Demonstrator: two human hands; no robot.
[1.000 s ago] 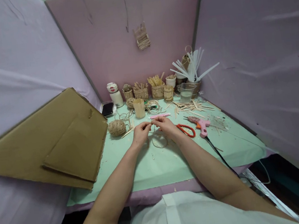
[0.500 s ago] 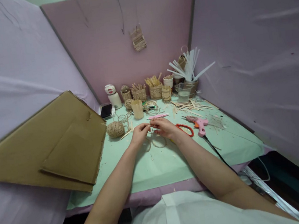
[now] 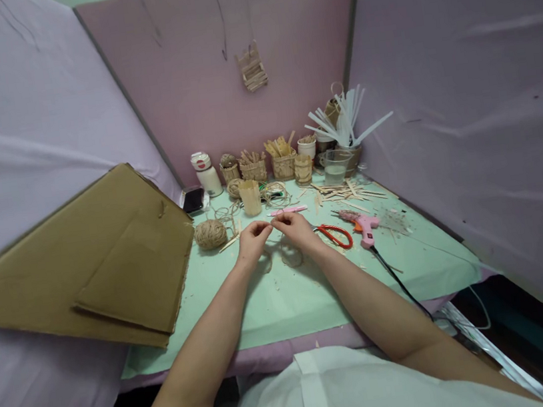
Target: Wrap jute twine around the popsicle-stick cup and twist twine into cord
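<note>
My left hand [image 3: 254,238] and my right hand [image 3: 297,229] meet fingertip to fingertip above the front middle of the table. Both are closed in a pinch on a thin strand of twine [image 3: 291,254], whose loops hang blurred beneath them. The bit between the fingertips is too small to make out clearly. Just left of my left hand lies a ball of twine [image 3: 210,234]. Red-handled scissors [image 3: 337,236] rest beside my right wrist, and a pink pen-like tool [image 3: 287,210] lies behind the fingers.
A pink glue gun [image 3: 365,224] with a black cord is on the right. Behind stand a pale stick cup [image 3: 250,197], stick baskets [image 3: 284,166], a white bottle [image 3: 207,174] and a clear cup [image 3: 336,167]. Loose sticks [image 3: 345,190] are scattered there. Cardboard [image 3: 108,267] leans at left.
My right hand's fingers have drawn together into a tighter pinch. The twine loops below have shifted, and more of the scissors shows beside my right wrist.
</note>
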